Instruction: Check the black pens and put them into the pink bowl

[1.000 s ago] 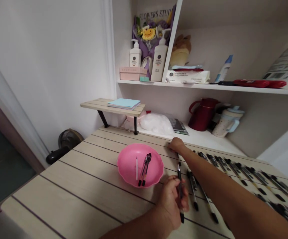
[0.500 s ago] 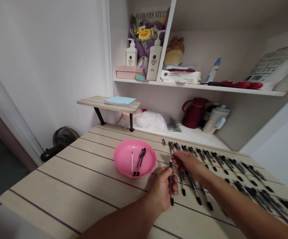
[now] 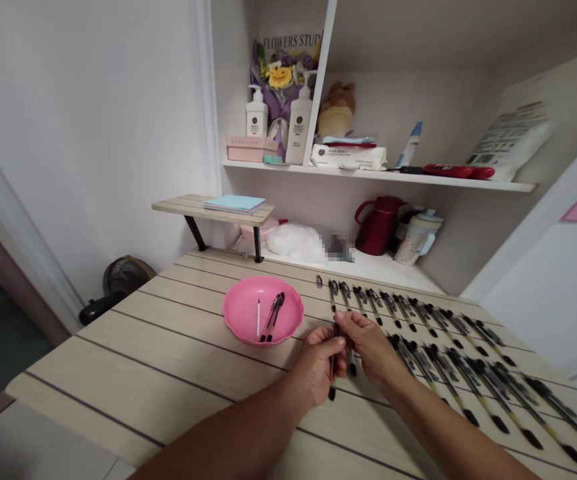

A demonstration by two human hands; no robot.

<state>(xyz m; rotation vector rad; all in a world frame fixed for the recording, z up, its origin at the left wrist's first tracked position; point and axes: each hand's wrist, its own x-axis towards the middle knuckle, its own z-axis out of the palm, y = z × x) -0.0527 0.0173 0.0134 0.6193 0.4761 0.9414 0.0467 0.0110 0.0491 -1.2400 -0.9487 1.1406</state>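
Black-ended, the pen [image 3: 332, 383] sits in my left hand [image 3: 313, 363], fingers wrapped around it. My right hand [image 3: 368, 340] bunches at its upper end; I can't tell what those fingertips grip. Rightward, rows of pens [image 3: 486, 373] run off-frame. Leftward sits a pink bowl [image 3: 238, 310]. Beyond, pixelation obscures something [image 3: 339, 245].

A single head-worn view looks forward and down across the table [image 3: 168, 373] to the shelving [image 3: 418, 100] beyond. The left hand [image 3: 318, 363] and right hand [image 3: 368, 343] sit near, forearms entering from below; fine detail where they meet appears too small to judge.
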